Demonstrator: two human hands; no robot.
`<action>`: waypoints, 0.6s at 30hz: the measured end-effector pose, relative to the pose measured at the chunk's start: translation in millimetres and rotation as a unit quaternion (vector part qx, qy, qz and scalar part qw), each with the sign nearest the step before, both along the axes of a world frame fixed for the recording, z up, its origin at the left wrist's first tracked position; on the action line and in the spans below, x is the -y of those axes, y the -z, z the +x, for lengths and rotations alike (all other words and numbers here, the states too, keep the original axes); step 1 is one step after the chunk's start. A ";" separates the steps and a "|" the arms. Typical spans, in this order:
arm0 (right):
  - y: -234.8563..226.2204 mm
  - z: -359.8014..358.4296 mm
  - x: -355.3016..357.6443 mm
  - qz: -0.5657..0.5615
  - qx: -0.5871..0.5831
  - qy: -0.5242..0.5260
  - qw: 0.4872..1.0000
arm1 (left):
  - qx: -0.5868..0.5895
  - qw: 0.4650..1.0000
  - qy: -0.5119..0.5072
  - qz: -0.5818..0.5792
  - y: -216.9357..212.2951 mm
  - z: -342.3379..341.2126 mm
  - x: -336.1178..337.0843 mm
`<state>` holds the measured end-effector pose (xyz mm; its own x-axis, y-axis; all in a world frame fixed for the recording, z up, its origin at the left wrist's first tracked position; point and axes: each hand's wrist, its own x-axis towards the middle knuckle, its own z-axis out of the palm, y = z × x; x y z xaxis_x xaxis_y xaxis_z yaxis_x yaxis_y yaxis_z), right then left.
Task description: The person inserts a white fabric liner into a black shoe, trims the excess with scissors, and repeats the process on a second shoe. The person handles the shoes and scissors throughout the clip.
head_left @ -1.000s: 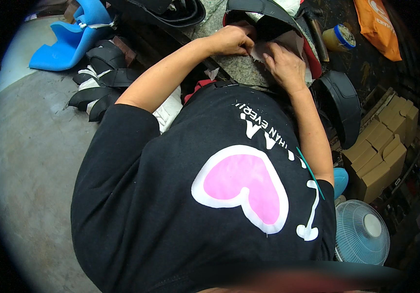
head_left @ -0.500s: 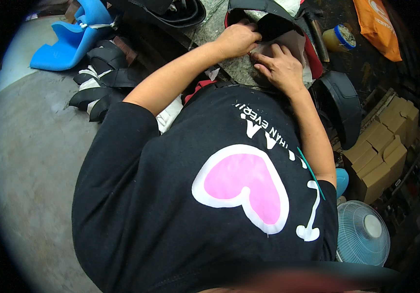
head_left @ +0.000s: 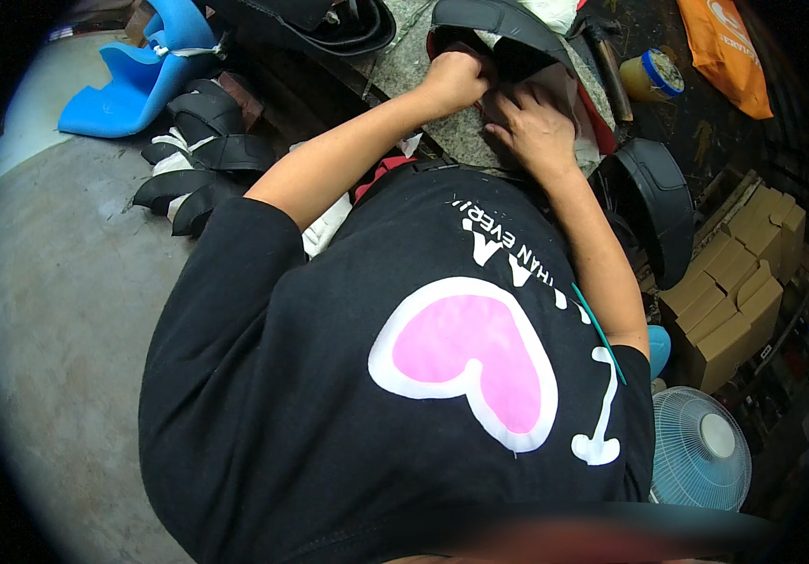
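My left hand (head_left: 453, 79) is closed in a fist on the edge of a brownish-grey piece of material (head_left: 555, 86) lying on a grey stone slab (head_left: 423, 58). My right hand (head_left: 538, 127) presses flat on the same piece, fingers spread, just right of the left hand. A curved black moulded part (head_left: 498, 21) arches right behind both hands. My black shirt with a pink heart fills the middle of the view.
Blue foam pieces (head_left: 141, 70) and stacked black curved parts (head_left: 197, 160) lie at the left on the concrete floor (head_left: 56, 310). Another black shell (head_left: 658, 207), cardboard boxes (head_left: 733, 282) and a pale blue fan (head_left: 700, 446) stand at the right. A small tin (head_left: 651, 75) and an orange bag (head_left: 724, 47) sit at the far right.
My left hand has drawn in closer to the black curved part and tightened on the material. My right hand has shifted slightly down on it.
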<state>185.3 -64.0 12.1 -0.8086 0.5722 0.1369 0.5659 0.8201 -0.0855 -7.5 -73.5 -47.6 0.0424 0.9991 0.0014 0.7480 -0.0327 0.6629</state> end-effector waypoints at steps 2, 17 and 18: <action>-2.8 1.2 1.0 -0.012 0.000 0.002 1.000 | 0.012 0.999 0.002 0.042 -5.4 -0.2 11.5; -14.6 12.2 -21.6 -0.271 -0.085 0.109 0.953 | -0.117 0.957 0.185 0.193 -16.9 -10.8 41.7; -14.5 12.7 -23.2 -0.275 -0.118 0.104 0.948 | -0.123 0.955 0.198 0.182 -17.7 -12.1 42.8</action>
<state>198.0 -40.8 26.6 -0.6550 0.7527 -0.0665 0.6223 0.4874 -0.6125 -19.6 -116.3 -29.9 0.4607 0.8396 0.2877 0.7609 -0.5405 0.3590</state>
